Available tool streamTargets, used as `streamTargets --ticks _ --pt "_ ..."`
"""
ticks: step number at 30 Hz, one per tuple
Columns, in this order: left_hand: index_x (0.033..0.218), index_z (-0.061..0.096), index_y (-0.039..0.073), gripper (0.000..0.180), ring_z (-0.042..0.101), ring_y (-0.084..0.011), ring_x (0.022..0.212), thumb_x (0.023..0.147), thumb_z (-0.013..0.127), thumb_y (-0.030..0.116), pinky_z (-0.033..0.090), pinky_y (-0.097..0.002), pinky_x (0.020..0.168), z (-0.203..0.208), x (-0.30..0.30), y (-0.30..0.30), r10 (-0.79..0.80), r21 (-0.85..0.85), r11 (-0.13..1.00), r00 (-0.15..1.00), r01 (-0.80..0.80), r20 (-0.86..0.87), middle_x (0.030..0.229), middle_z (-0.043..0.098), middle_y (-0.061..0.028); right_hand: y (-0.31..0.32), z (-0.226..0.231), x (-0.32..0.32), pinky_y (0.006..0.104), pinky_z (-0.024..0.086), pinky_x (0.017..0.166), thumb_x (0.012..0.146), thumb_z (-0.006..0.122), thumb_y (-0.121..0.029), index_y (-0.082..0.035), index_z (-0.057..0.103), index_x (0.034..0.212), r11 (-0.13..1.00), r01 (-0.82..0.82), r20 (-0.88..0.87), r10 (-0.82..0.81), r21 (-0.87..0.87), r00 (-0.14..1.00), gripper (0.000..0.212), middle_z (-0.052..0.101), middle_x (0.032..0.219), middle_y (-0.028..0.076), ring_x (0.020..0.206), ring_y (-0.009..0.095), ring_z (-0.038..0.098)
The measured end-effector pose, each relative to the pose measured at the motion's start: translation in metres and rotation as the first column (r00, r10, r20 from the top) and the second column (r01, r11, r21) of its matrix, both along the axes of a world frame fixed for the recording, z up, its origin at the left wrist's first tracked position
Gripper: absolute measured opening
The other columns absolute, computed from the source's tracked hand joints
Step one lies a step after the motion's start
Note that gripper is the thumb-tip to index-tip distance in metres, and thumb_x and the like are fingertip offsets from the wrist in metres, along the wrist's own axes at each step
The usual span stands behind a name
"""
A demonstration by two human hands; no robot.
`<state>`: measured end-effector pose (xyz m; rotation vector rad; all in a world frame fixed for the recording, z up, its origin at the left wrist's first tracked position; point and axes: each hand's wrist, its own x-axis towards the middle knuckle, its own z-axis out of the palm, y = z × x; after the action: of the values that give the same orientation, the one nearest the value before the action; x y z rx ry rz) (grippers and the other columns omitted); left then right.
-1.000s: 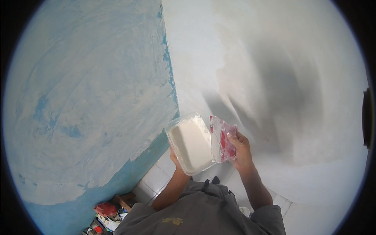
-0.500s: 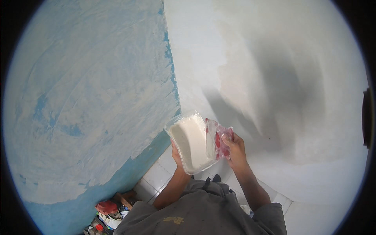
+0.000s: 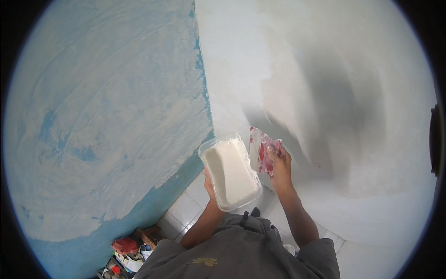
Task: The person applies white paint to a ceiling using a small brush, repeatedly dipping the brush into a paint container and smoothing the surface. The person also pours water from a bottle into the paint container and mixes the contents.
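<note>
My left hand (image 3: pixel 209 187) grips a clear plastic tub (image 3: pixel 236 206) by its left side, its fingers partly hidden behind it. Creamy white wall filler (image 3: pixel 237 174) lies inside, up against the walls of the tub. In my right hand (image 3: pixel 280 168) is a red-and-white scraper (image 3: pixel 265 149), smeared with filler, thumb on its near face. The scraper is held upright just right of the tub's upper right rim, with a small gap between them. Ahead on the left, the blue wall (image 3: pixel 107 102) carries a streaky whitish coat, with bare blue along the corner and bottom.
A white wall (image 3: pixel 241 60) meets the blue one at the corner ahead, with dark shadows on its right part. White floor tiles (image 3: pixel 185 208) show below. A heap of mixed items (image 3: pixel 130 253), including a red cloth, lies at the lower left by the blue wall.
My right hand has lifted the scraper up and away from the tub's right rim. The tub has turned slightly in my left hand, showing more of the filler.
</note>
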<state>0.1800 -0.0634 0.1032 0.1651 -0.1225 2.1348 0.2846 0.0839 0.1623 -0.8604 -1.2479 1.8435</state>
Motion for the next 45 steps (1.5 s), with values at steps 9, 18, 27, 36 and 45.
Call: streamTargets --ticks 9,18,27,36,45 --pt "0.138 0.047 0.007 0.060 0.063 -0.0320 0.109 0.100 0.036 0.052 0.055 -0.0465 0.091 -0.025 -0.008 0.008 0.029 -0.026 0.999 0.998 -0.030 -0.059 0.126 0.060 -0.0159 0.032 0.001 -0.014 0.0261 0.050 0.077 0.092 0.064 -0.011 0.002 0.058 0.114 0.946 0.262 -0.038 -0.260 0.192 0.965 0.026 0.065 0.102 0.007 0.086 0.011 0.061" --pt "0.141 0.043 0.009 0.063 0.058 -0.0309 0.117 0.100 0.032 0.055 0.051 -0.0466 0.096 -0.007 -0.004 0.017 0.188 -0.178 0.962 0.976 -0.206 -0.113 0.133 0.055 -0.0134 -0.047 0.099 0.024 0.0319 0.053 0.072 0.090 0.060 -0.010 -0.002 0.053 0.114 0.721 0.129 0.236 -0.383 0.681 0.893 0.026 0.063 0.106 0.015 0.083 0.022 0.067" --pt "0.145 0.038 0.012 0.067 0.052 -0.0327 0.125 0.099 0.027 0.059 0.044 -0.0489 0.103 0.027 0.003 0.030 0.158 -0.106 0.979 0.977 -0.174 -0.143 0.140 0.049 -0.0121 -0.047 0.109 0.004 0.0409 0.052 0.062 0.085 0.063 -0.009 -0.003 0.054 0.117 0.485 -0.300 0.524 -0.434 0.821 0.732 0.034 0.066 0.080 0.022 0.071 0.040 0.066" --pt "0.145 0.038 0.010 0.065 0.050 -0.0315 0.126 0.099 0.030 0.056 0.042 -0.0469 0.105 0.024 0.008 0.035 0.177 -0.171 0.966 0.976 -0.196 -0.123 0.141 0.048 -0.0131 -0.045 0.110 -0.017 0.0455 0.051 0.063 0.075 0.060 0.000 -0.004 0.053 0.120 0.407 -0.494 0.632 -0.361 0.768 0.685 0.046 0.067 0.086 0.021 0.073 0.039 0.066" --pt "0.140 0.043 0.007 0.061 0.055 -0.0288 0.120 0.100 0.032 0.052 0.045 -0.0440 0.101 0.029 0.022 0.039 0.127 -0.120 0.984 0.990 -0.133 -0.061 0.133 0.054 -0.0133 -0.032 0.118 -0.027 0.0483 0.050 0.067 0.073 0.058 0.000 -0.003 0.054 0.116 0.395 -0.602 0.718 -0.326 0.694 0.615 0.043 0.067 0.085 0.021 0.076 0.041 0.065"
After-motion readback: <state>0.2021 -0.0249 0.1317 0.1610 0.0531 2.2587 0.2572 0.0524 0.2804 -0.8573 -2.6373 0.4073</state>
